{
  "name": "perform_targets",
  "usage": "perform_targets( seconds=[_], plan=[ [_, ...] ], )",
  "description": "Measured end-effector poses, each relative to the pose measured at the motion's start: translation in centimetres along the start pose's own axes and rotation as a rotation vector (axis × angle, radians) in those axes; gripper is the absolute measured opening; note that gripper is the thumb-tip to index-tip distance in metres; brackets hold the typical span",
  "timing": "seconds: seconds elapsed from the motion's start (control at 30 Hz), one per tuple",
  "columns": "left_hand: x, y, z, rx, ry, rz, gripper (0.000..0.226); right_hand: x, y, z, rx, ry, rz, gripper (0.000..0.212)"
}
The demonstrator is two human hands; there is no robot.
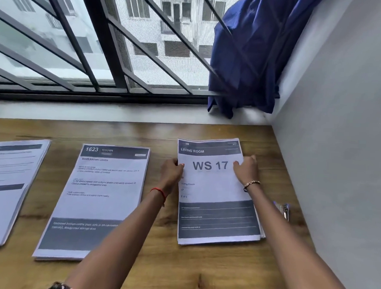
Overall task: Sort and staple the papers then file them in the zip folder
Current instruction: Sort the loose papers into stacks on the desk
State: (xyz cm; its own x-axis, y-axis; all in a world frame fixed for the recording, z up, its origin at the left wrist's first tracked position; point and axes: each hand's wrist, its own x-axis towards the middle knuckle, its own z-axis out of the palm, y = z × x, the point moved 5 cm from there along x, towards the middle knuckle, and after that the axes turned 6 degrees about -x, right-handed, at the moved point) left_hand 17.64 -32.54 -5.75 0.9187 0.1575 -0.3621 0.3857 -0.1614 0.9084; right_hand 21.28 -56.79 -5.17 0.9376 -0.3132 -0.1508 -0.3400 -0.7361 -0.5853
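Left hand (173, 168) and right hand (246, 168) pinch the side edges of the Living Room stack (216, 190), which needs squaring flush before stapling.

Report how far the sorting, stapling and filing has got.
Done: papers look sorted in three piles, the left pile, the Kitchen pile and the Living Room pile. In hand: left hand and right hand hold its edges. Left: stapling, the stapler lies untouched; filing, no zip folder in view.
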Motion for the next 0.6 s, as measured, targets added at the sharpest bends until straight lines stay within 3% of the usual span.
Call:
perform_targets(
  seconds=[0.2,0.33,0.43,0.53,0.6],
  plan=[
    [-2.0,1.6,0.5,0.068,0.068,0.11,0.032,-0.3,0.0,0.3,-0.033,-0.014,-0.005,0.027],
    [-2.4,1.9,0.2,-0.006,0.061,0.185,0.032,-0.9,-0.2,-0.4,-0.013,0.03,-0.01,0.031],
    [-2.8,2.8,-0.7,-0.087,0.067,0.225,0.038,-1.3,-0.7,-1.5,0.27,-0.016,0.026,0.021],
    [-3.6,4.6,-1.5,-0.106,0.069,0.319,0.033,-2.4,-2.4,-2.8,0.523,-0.175,-0.011,0.016],
    [-4.1,5.9,-2.1,-0.139,0.079,0.374,0.031,-3.0,-3.5,-3.8,0.638,-0.171,-0.057,0.021]
  ],
)
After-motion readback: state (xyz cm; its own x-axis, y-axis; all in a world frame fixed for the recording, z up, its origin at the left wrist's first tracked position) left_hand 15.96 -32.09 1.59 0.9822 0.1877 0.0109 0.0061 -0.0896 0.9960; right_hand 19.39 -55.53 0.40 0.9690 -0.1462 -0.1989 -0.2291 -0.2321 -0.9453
